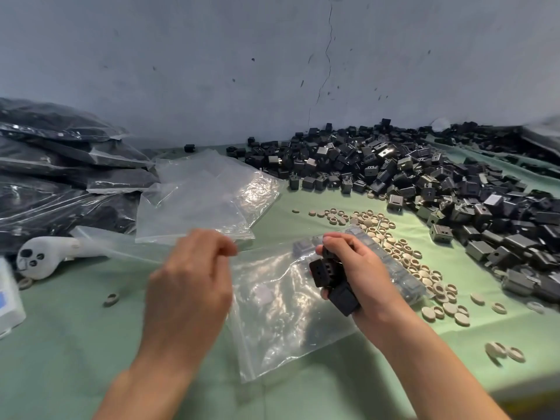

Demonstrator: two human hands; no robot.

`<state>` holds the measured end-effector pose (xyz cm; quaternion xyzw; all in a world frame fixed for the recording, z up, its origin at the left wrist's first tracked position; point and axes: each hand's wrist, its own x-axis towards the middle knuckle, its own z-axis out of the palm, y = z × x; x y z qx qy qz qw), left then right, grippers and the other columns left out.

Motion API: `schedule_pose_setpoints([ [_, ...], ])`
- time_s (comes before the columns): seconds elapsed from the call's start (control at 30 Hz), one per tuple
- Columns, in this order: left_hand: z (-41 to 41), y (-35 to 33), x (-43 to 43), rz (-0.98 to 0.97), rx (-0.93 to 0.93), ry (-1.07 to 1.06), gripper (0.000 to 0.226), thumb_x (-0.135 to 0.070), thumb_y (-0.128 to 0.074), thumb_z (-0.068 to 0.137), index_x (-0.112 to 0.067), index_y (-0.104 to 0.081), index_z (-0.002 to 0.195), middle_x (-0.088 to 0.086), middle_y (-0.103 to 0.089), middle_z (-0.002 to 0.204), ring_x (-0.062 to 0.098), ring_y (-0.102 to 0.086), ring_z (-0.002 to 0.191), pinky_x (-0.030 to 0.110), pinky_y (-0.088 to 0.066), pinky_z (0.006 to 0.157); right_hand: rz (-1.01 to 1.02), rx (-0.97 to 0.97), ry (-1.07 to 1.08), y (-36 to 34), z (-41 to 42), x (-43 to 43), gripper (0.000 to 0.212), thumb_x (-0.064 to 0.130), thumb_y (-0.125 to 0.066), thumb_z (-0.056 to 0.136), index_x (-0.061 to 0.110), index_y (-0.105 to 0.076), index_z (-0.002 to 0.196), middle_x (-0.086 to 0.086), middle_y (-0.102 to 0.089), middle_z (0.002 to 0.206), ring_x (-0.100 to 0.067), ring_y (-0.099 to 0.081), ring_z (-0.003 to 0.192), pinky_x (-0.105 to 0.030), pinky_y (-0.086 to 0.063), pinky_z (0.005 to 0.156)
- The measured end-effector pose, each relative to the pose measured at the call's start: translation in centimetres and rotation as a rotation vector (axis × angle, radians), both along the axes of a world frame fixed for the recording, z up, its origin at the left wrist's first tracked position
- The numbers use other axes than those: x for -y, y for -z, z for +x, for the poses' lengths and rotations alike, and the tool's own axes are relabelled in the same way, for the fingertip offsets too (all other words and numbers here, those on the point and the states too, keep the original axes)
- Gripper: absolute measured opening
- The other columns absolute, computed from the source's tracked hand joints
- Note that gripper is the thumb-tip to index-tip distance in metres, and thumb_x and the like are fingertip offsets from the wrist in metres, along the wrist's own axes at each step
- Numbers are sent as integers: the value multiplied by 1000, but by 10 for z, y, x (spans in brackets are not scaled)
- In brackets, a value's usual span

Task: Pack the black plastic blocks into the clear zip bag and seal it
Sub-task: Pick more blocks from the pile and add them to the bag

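Observation:
A clear zip bag [281, 316] lies crumpled on the green table in front of me. My left hand [194, 286] pinches its upper edge with curled fingers. My right hand [360, 277] grips a handful of black plastic blocks [333, 280] just over the bag's right side. A big heap of loose black blocks [424, 183] covers the table's far right. Another clear bag [397, 268] with blocks inside lies partly hidden behind my right hand.
Spare clear bags [203, 198] are stacked at centre left. Filled, sealed bags of black parts [60, 177] pile up on the far left. Several beige rings [403, 253] are scattered right of my hands. A white seal toy [42, 256] and a white box [9, 301] sit at left.

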<state>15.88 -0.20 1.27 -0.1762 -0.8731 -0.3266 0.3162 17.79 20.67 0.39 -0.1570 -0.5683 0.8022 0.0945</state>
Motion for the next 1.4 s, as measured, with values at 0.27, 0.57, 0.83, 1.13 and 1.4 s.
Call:
schedule_pose_setpoints([
  [0.27,17,21,-27,-315,122,377,43,-52,-46,95,-29,-53,131,-15,-55,121,9,-56,107,24,-43,91,66,-49,-87,7,0,16,5,24,-70,90,27,-72,94,-4,-69,90,-20,-65,71,-32,-51,51],
  [0.57,4,23,4,21,285,249,32,-52,-54,82,-39,-52,112,-23,-57,101,-3,-54,100,17,-42,80,66,-33,-95,6,0,12,6,21,-68,92,18,-69,98,-8,-66,95,-23,-67,63,-28,-44,42],
  [0.83,-18,45,62,66,565,29,29,-32,-70,83,-43,-50,101,-25,-58,92,7,-59,99,32,-39,86,32,-109,213,-3,3,-43,22,28,-66,93,14,-61,109,-9,-67,103,-13,-68,62,-24,-51,45],
  [1.13,-17,55,54,-212,445,175,28,-48,-60,84,-42,-49,109,-28,-51,103,4,-44,109,25,-28,91,-428,-103,312,9,17,-63,26,24,-69,89,13,-53,105,-7,-66,92,-9,-61,63,-16,-48,44],
  [1.4,-16,58,41,-309,363,282,26,-54,-48,91,-41,-54,112,-21,-45,101,7,-39,104,27,-30,94,-384,-20,259,9,15,-66,21,24,-70,88,11,-57,98,-6,-67,84,-11,-59,62,-17,-47,42],
])
